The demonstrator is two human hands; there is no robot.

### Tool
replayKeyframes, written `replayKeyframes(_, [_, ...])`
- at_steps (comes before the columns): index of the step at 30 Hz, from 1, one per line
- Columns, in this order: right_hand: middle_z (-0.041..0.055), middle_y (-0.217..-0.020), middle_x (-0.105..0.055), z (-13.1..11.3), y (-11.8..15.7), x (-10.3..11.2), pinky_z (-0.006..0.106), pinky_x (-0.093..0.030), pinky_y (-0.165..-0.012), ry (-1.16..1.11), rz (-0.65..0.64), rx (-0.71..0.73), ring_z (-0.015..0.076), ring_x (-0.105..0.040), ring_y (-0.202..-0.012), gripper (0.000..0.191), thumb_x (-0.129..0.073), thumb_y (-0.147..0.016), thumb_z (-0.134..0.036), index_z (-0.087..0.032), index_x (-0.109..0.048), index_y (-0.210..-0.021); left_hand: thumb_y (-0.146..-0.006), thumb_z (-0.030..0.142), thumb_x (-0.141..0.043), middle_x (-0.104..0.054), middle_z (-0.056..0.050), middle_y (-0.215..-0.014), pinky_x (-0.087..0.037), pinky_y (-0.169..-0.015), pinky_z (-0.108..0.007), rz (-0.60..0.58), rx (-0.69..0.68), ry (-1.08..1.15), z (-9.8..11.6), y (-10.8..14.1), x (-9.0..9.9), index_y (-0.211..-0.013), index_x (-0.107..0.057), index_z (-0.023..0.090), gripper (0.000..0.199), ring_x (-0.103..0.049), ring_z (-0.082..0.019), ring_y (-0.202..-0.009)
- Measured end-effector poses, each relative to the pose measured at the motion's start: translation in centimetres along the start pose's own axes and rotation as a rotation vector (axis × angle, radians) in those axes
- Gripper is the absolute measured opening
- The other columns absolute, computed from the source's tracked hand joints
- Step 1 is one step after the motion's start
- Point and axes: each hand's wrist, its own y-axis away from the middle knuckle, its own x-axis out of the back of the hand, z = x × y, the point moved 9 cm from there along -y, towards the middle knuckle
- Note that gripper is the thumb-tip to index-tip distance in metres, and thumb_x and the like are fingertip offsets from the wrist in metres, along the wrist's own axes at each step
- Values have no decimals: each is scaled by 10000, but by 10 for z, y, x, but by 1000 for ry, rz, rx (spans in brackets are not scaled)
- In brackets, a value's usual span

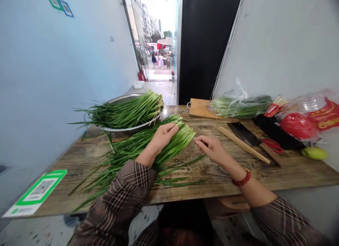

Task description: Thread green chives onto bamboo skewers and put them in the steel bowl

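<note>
A thick layer of garlic chives [132,152] lies on the wooden table, pale cut ends toward the right. Over those pale stalks rests my left hand [164,135], thumb and fingers pressed together on some of them. Just right of the cut ends, my right hand [210,147] is closed in a pinch; whatever is between its fingertips is too small to make out. Behind, a metal basin [122,129] holds more garlic chives [129,112], with thin sticks near their pale ends. A few loose leaves [182,181] lie toward the front edge.
Bamboo skewers [242,144], a cleaver [254,142] and red scissor-like handles [272,145] lie to the right. Farther back are a cutting board [203,108], bagged greens [241,105], a black tray [278,133] and a yellow-green fruit [314,153]. A QR-code card [39,190] lies at left.
</note>
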Motion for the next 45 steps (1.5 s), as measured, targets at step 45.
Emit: replayKeyframes(45, [52, -900, -658, -198, -54, 53, 288, -408, -739, 283, 179, 485, 176, -569, -776, 253, -513, -927, -400, -179, -607, -1007, -726, 409, -743, -679, -34, -823, -472, -799, -286, 10, -342, -23, 128, 40, 23, -841, -678, 112, 325, -601, -161, -814])
